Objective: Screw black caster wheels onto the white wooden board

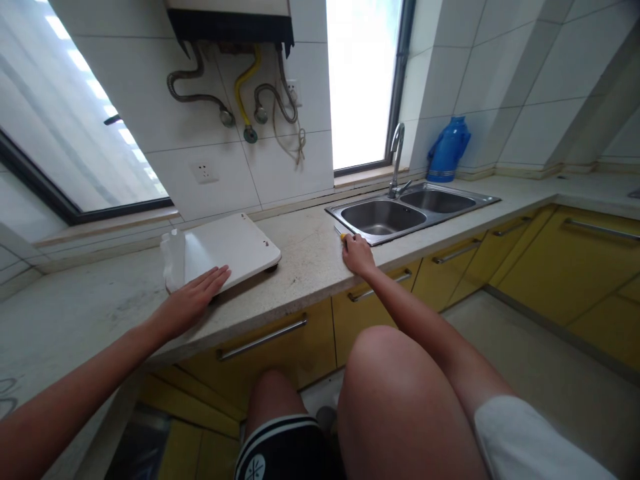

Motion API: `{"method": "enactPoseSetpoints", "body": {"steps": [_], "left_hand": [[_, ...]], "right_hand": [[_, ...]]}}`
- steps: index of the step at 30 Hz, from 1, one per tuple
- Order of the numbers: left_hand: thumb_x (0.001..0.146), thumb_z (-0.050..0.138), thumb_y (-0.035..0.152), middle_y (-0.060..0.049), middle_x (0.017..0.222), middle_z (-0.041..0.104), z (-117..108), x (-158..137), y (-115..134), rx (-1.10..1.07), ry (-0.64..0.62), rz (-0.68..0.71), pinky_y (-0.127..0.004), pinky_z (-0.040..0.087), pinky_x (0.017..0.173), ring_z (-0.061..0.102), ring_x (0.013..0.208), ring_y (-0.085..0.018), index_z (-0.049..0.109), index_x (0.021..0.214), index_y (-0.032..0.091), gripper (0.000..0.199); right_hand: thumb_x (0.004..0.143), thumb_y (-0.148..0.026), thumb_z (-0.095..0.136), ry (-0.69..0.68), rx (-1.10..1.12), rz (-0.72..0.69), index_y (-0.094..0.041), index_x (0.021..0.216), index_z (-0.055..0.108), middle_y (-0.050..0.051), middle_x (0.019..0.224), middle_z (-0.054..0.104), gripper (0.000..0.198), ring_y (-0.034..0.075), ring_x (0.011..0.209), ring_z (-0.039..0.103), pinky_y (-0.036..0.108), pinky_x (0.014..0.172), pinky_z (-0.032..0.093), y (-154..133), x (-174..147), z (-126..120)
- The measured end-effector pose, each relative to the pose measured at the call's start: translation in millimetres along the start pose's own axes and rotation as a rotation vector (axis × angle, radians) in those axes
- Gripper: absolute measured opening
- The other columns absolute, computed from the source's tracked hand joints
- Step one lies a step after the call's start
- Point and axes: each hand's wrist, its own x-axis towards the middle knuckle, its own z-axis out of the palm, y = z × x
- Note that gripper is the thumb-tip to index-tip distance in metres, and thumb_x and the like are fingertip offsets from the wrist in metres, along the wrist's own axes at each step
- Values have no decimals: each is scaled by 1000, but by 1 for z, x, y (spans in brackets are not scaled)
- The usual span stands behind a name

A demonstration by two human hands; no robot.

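My left hand [200, 293] lies flat, fingers together and stretched out, on the near left edge of a white flat panel [235, 247]. The panel has rounded corners, small dark marks at its right side and a dark foot under the right corner. Crumpled clear plastic [173, 257] sits along its left end. Beside the sink's near left corner, my right hand [357, 254] is closed around a small yellow tool [343, 236] with a thin, pale tip pointing up and left. Its exact kind is too small to tell, and most of it is hidden in my fist.
A double steel sink [345, 215] with a tap [397, 160] is set into the pale countertop [305, 267]. Behind it stands a blue thermos flask [449, 150]. Hoses hang below a water heater [230, 23]. Yellow cabinets [280, 347] with bar handles line the front, close to my knees.
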Motion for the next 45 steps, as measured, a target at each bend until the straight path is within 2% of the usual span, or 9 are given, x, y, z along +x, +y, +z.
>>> {"method": "enactPoseSetpoints", "body": {"steps": [4, 7, 10, 15, 19, 25, 37, 41, 45], "left_hand": [[97, 48, 4, -25, 176, 58, -16, 18, 22, 68, -52, -225, -53, 59, 127, 64, 158, -39, 58, 171, 11, 74], [96, 51, 3, -32, 173, 58, -24, 40, 44, 102, -80, -327, -55, 57, 127, 63, 158, -44, 53, 172, 1, 76], [93, 51, 0, -34, 174, 55, -22, 51, 52, 80, -92, -297, -54, 51, 134, 59, 162, -44, 50, 174, -2, 80], [91, 55, -1, -27, 177, 56, -19, 47, 53, 74, -94, -231, -51, 48, 138, 56, 166, -41, 49, 176, 4, 85], [94, 52, -2, -27, 178, 55, -25, 56, 67, 72, -100, -203, -48, 46, 139, 55, 166, -38, 51, 175, 4, 82], [93, 51, -5, -27, 175, 58, -26, 99, 100, 20, -47, -161, -50, 47, 138, 58, 164, -36, 53, 175, 8, 83], [101, 44, -6, -32, 176, 54, -22, 189, 165, -64, 14, -96, -55, 48, 135, 57, 165, -39, 50, 176, 5, 76], [105, 42, -2, -35, 173, 56, -21, 208, 182, -73, 45, -125, -60, 51, 132, 60, 162, -41, 52, 174, 3, 70], [104, 43, -2, -34, 171, 59, -22, 213, 188, -68, 58, -156, -60, 52, 130, 61, 159, -42, 53, 172, 2, 68]], "right_hand": [[110, -47, 76, 1, 10, -4, -20, 146, 71, 13, 149, 72, 45, 28, 133, 73, 53, 114, 66, 2, 1, 2], [110, -47, 76, -1, 15, -9, -20, 147, 70, 13, 150, 72, 46, 28, 134, 73, 53, 115, 65, 2, 0, 2], [110, -48, 76, -4, 23, -15, -20, 148, 70, 13, 151, 71, 47, 28, 135, 72, 54, 116, 64, 3, 0, 4], [110, -47, 76, -9, 55, -5, -20, 148, 70, 13, 153, 70, 47, 29, 136, 71, 54, 117, 64, 4, 2, 6], [110, -47, 76, -12, 92, 11, -20, 147, 71, 13, 152, 71, 46, 29, 136, 72, 54, 116, 64, 4, 2, 4], [110, -46, 77, 3, 175, 56, -19, 146, 71, 13, 149, 72, 45, 28, 133, 73, 53, 114, 66, 6, 2, 3], [111, -48, 76, 133, 505, 317, -19, 147, 70, 12, 147, 73, 46, 27, 129, 75, 51, 111, 67, 41, 23, 7], [111, -48, 75, 205, 590, 393, -20, 148, 70, 13, 149, 72, 47, 27, 130, 74, 52, 112, 67, 50, 23, 9], [111, -48, 75, 251, 661, 434, -20, 147, 71, 13, 151, 72, 46, 27, 133, 74, 52, 114, 66, 53, 25, 14]]}}
